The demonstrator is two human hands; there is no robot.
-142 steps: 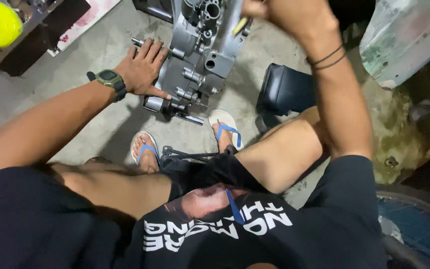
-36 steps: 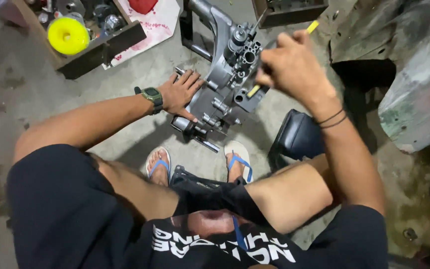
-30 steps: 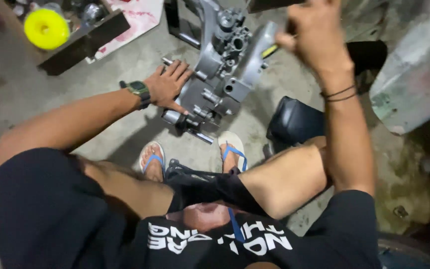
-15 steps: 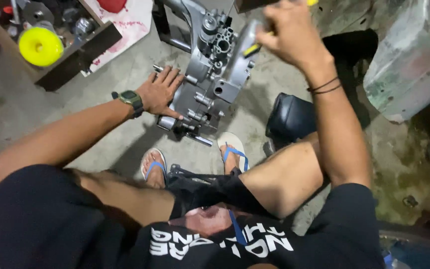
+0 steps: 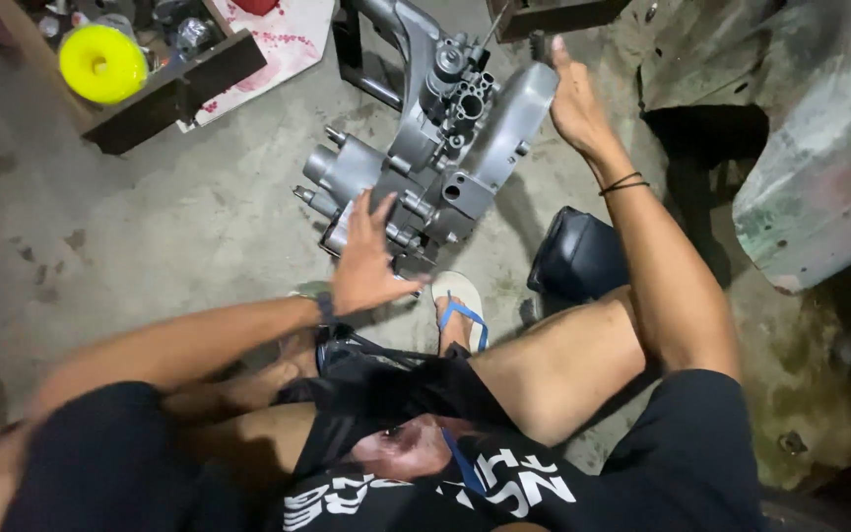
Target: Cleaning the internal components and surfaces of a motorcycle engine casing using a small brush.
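While lying diagonally on the floor, grey cast-metal engine casing [image 5: 425, 163] is meeting both open hands: left [image 5: 366, 261] near end, right [image 5: 573, 103] far.

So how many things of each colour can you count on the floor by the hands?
Grey metal engine casing: 1
Yellow round spool: 1
Blue-strapped white sandal: 1
Black padded seat: 1
Total: 4

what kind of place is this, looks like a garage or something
Most likely a small engine repair workshop. A grey metal engine casing sits on the stained concrete floor, and a wooden tray of loose parts lies beside it. The left hand rests on the casing.
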